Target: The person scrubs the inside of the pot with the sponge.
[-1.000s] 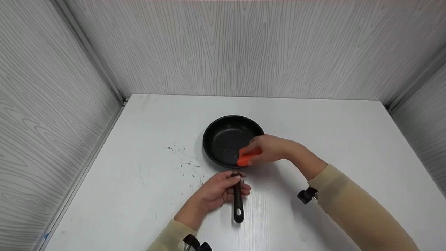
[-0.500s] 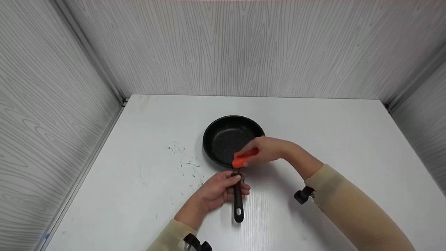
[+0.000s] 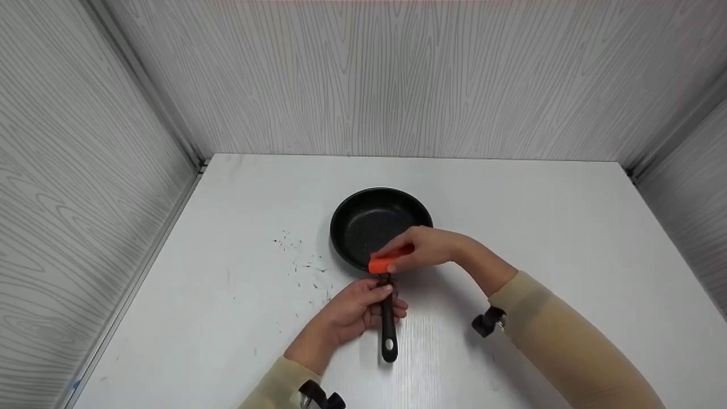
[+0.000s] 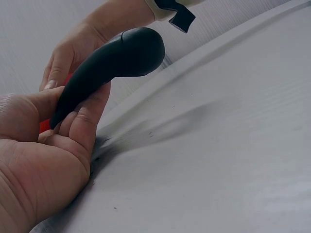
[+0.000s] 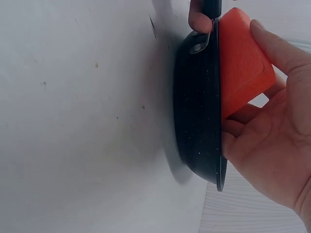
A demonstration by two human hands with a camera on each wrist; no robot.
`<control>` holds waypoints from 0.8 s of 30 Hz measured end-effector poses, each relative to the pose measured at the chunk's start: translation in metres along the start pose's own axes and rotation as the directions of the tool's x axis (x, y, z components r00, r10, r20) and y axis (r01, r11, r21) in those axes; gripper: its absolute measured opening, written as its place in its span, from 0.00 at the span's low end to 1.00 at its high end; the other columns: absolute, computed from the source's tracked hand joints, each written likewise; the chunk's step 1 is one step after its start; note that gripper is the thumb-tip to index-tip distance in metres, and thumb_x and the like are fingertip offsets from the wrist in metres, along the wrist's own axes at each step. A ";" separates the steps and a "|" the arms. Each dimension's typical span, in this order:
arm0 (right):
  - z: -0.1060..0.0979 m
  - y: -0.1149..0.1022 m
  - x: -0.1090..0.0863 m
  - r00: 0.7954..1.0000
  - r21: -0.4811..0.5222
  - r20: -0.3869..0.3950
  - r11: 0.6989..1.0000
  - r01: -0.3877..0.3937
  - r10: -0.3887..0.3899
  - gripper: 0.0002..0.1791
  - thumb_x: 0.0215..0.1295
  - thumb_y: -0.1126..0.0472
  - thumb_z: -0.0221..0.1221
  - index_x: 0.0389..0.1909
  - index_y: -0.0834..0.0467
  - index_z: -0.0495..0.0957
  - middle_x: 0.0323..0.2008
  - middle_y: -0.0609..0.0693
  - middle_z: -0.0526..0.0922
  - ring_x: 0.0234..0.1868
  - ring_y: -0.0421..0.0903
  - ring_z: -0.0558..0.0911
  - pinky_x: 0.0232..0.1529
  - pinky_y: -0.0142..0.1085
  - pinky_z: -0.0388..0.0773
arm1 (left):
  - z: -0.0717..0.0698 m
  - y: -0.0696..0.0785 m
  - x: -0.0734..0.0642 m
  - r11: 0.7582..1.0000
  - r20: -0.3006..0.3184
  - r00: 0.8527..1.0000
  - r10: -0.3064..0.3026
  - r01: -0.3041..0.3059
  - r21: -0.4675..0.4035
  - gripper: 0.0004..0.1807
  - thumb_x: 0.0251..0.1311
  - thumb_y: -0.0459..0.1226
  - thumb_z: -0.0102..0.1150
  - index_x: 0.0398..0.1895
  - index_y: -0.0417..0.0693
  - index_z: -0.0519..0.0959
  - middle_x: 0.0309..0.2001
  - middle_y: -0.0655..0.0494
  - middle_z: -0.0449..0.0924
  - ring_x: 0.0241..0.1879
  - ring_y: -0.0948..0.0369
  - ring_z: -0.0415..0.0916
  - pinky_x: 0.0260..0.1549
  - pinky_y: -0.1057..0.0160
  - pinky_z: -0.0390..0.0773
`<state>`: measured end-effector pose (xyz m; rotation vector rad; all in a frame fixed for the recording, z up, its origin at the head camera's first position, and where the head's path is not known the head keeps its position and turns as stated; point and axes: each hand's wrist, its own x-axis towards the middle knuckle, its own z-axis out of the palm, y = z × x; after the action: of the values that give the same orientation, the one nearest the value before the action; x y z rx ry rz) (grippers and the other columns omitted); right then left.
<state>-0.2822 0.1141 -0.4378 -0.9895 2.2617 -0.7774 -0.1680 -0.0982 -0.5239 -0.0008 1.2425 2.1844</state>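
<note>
A black frying pan (image 3: pixel 369 221) stands on the white table, its handle (image 3: pixel 388 335) pointing toward me. My left hand (image 3: pixel 355 309) grips that handle close to the pan, thumb on top and fingers beneath, as the left wrist view shows with the handle (image 4: pixel 116 56) rising from the grip. With my right hand (image 3: pixel 426 248) I hold an orange sponge (image 3: pixel 379 265) at the pan's near rim, just above the handle joint. In the right wrist view the sponge (image 5: pixel 243 63) is a thick block between thumb and fingers, partly inside the pan (image 5: pixel 197 107).
Dark specks and scraps (image 3: pixel 309 267) lie scattered on the white table (image 3: pixel 255 199) left of the pan. Pale wood-grain panels (image 3: pixel 363 79) enclose the table at the back and both sides.
My right hand has moved the sponge left along the pan's near rim, from right of the handle to over and just past its joint. The left hand and pan have stayed put.
</note>
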 end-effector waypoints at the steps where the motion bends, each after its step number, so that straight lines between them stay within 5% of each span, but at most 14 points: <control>1: 0.001 0.001 0.001 1.000 0.009 -0.001 1.000 0.005 -0.005 0.23 0.69 0.44 0.70 0.65 0.35 0.84 0.58 0.41 0.84 0.55 0.45 0.77 0.56 0.43 0.74 | 0.000 0.000 0.000 1.000 0.001 1.000 0.000 0.000 0.000 0.15 0.78 0.36 0.59 0.56 0.31 0.74 0.44 0.38 0.88 0.42 0.52 0.90 0.52 0.49 0.87; 24: 0.013 0.000 0.018 0.996 0.137 0.000 0.986 0.092 -0.093 0.24 0.72 0.46 0.67 0.67 0.38 0.82 0.59 0.42 0.84 0.59 0.45 0.78 0.64 0.45 0.74 | 0.000 0.000 0.000 1.000 -0.004 1.000 0.003 -0.003 0.014 0.18 0.80 0.36 0.55 0.60 0.29 0.70 0.42 0.43 0.88 0.41 0.55 0.89 0.50 0.52 0.88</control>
<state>-0.2838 0.0964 -0.4514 -1.0356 2.1378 -0.9551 -0.1679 -0.0977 -0.5241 0.0017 1.2605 2.1797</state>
